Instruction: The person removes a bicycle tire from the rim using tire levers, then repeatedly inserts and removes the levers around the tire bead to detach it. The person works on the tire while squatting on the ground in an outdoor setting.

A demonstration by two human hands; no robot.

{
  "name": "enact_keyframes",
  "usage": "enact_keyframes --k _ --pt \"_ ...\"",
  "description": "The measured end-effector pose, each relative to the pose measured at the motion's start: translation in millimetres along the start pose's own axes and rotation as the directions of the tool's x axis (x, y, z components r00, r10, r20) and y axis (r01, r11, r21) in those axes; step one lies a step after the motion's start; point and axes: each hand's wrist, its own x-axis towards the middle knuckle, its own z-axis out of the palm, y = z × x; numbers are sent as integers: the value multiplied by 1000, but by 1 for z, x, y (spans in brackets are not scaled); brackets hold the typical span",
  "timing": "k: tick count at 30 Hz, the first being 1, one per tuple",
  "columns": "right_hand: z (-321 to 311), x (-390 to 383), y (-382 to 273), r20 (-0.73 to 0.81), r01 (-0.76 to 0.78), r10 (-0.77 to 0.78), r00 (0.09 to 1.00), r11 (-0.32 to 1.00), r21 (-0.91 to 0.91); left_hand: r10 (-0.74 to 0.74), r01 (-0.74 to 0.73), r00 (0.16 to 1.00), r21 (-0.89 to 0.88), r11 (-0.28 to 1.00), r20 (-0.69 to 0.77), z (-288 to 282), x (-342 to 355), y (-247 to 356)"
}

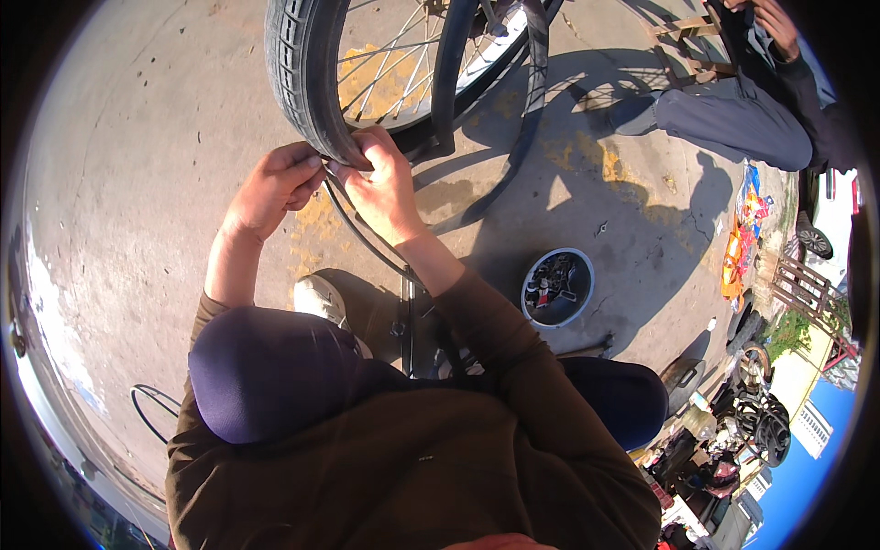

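Observation:
A bicycle wheel with a black treaded tyre (295,73) stands in front of me, its thin spokes (403,69) showing inside the rim. At the tyre's lower end, my right hand (383,188) is closed, fingers curled round the rubber and thumb pointing left. Close beside it, my left hand (275,190) pinches with thumb and forefinger at the tyre's near edge. Whatever small piece lies in that pinch is hidden by the fingertips. A thin black hose (353,227) starts just below both hands and curves down to the right, passing behind my right forearm.
A round tub (561,314) of tools and small metal parts sits on the concrete right of me. Dark frame tubes (527,137) run right of the wheel. Another person's leg (724,124) reaches in at the upper right. Orange and blue packaging (738,252) and cluttered parts (733,422) line the right side.

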Motion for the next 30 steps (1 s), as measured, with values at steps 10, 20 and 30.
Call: enact_keyframes --k 10,20,30 --pt "2 -2 5 8 123 -123 992 986 -116 261 -121 936 481 868 -236 11 6 -15" --pt "4 -15 11 -31 171 -182 983 959 -225 323 -108 906 588 802 -274 21 12 -21" --pt "3 -28 15 -89 164 -185 979 964 -208 242 -4 937 687 727 -250 28 10 -21"
